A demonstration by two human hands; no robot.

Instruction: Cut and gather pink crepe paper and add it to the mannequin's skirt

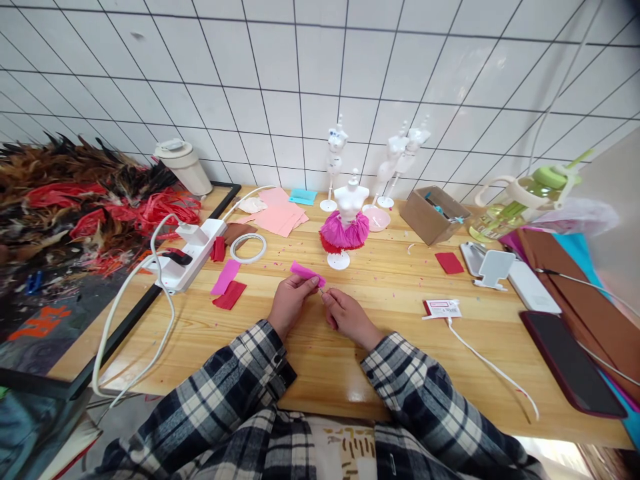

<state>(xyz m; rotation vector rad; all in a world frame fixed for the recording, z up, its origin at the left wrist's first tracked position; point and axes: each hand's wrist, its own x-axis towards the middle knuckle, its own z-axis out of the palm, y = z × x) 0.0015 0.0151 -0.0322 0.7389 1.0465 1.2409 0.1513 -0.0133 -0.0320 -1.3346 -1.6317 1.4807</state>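
Between the fingers of my left hand (290, 303) is a strip of magenta crepe paper (303, 270). My right hand (346, 315), just to the right, is closed round a thin tool (323, 291), mostly hidden by the fingers. The tool's tip meets the right end of the paper, which looks bunched there. Behind both hands stands a small white dress form (351, 199) wearing a ruffled magenta skirt (344, 230) with a red lower edge. Left of my left hand lie a magenta paper piece (226, 277) and a red one (230, 295).
A roll of white tape (249, 248), pink paper sheets (280, 212) and a power strip (193, 257) lie left. Several white dress forms stand by the wall. On the right are a cardboard box (431, 217), a drinking bottle (520, 200), a phone (570, 360) and a white cable (493, 367).
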